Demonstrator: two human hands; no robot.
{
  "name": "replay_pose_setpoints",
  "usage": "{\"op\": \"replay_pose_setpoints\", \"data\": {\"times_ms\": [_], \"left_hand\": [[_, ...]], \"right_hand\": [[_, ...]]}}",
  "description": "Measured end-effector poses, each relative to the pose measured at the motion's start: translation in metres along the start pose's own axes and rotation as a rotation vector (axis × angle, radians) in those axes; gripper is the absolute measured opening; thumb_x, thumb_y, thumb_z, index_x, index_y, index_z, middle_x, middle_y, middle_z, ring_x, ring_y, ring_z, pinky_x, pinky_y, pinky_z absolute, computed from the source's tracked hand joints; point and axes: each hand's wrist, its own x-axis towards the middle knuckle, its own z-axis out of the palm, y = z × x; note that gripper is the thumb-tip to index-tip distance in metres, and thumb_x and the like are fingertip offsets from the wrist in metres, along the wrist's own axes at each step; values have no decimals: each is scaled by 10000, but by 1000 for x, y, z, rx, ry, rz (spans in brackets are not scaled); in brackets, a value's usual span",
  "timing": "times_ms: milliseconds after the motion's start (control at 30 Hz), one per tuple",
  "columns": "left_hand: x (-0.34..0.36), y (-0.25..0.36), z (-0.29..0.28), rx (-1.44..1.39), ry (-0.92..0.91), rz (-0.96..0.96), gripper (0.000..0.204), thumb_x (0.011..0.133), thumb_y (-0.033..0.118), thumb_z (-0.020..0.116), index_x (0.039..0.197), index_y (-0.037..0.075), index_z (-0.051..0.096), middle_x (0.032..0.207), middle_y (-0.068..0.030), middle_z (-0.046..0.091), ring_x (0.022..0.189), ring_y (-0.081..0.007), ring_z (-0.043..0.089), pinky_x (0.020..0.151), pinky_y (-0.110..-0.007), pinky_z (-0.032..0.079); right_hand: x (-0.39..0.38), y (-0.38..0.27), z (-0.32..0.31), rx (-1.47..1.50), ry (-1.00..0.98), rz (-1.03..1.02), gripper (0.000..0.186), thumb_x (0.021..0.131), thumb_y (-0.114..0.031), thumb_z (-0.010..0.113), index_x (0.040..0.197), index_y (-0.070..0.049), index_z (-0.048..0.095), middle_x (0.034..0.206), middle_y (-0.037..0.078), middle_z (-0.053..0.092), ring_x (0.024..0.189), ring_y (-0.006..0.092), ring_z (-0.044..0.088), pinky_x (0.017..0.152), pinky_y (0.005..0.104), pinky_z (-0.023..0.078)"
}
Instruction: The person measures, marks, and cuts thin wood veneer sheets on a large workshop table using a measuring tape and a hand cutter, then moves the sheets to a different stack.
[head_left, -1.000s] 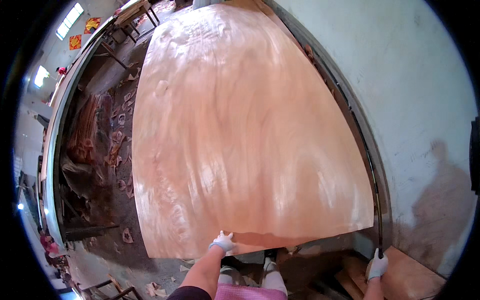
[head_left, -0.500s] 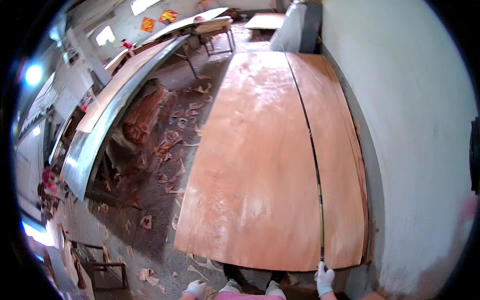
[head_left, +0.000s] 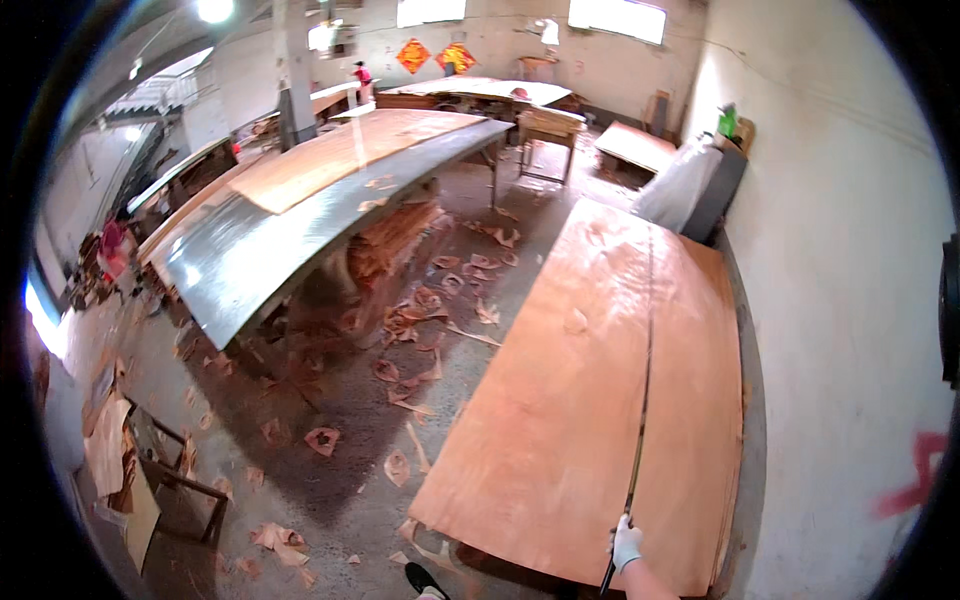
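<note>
My right hand (head_left: 626, 543), in a white glove, is closed around the near end of a long thin dark pole (head_left: 640, 430). The pole tapers away from me and lies over a stack of wide reddish-tan wood veneer sheets (head_left: 540, 430). Its butt sticks out below my fist, by the stack's near edge. Whether the pole presses on the top sheet along its whole length, I cannot tell. My left hand is out of the picture.
A pale wall (head_left: 830, 300) runs close along the stack's right side. To the left, a long metal-topped table (head_left: 240, 270) carries more sheets. Curled veneer scraps (head_left: 400, 330) litter the floor between. A plastic-wrapped object (head_left: 680, 185) stands beyond the stack; a distant person (head_left: 362, 78) wears red.
The view has swung left and up, so the stack now sits further right. My left hand has dropped out of sight. My right hand keeps its hold on the pole, whose butt now shows below the fist.
</note>
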Motion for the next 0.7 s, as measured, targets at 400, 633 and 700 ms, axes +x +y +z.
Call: {"op": "replay_pose_setpoints", "data": {"times_ms": [400, 633, 700], "left_hand": [[41, -87, -106, -539, 56, -264, 243, 897, 194, 568, 1090, 51, 607, 949, -145, 668, 869, -262, 641, 759, -367, 508], [70, -90, -130, -698, 55, -297, 262, 912, 191, 549, 1133, 54, 581, 964, -141, 661, 863, -258, 635, 741, -364, 507], [84, -86, -143, -725, 60, -300, 268, 917, 191, 544, 1145, 54, 574, 968, -140, 659, 861, -257, 633, 735, -363, 507]], "right_hand": [[-157, -121, 276, 207, -208, -242, 484, 923, -512, 554, 767, -56, 508, 507, 11, 407, 355, 134, 373, 323, 297, 334], [-183, -157, 382, 72, -286, -327, 488, 924, -517, 555, 753, -63, 511, 489, 3, 387, 358, 130, 372, 326, 296, 337], [-184, -160, 417, 62, -309, -336, 489, 925, -515, 556, 751, -60, 509, 485, 2, 384, 361, 132, 378, 329, 299, 338]]}}
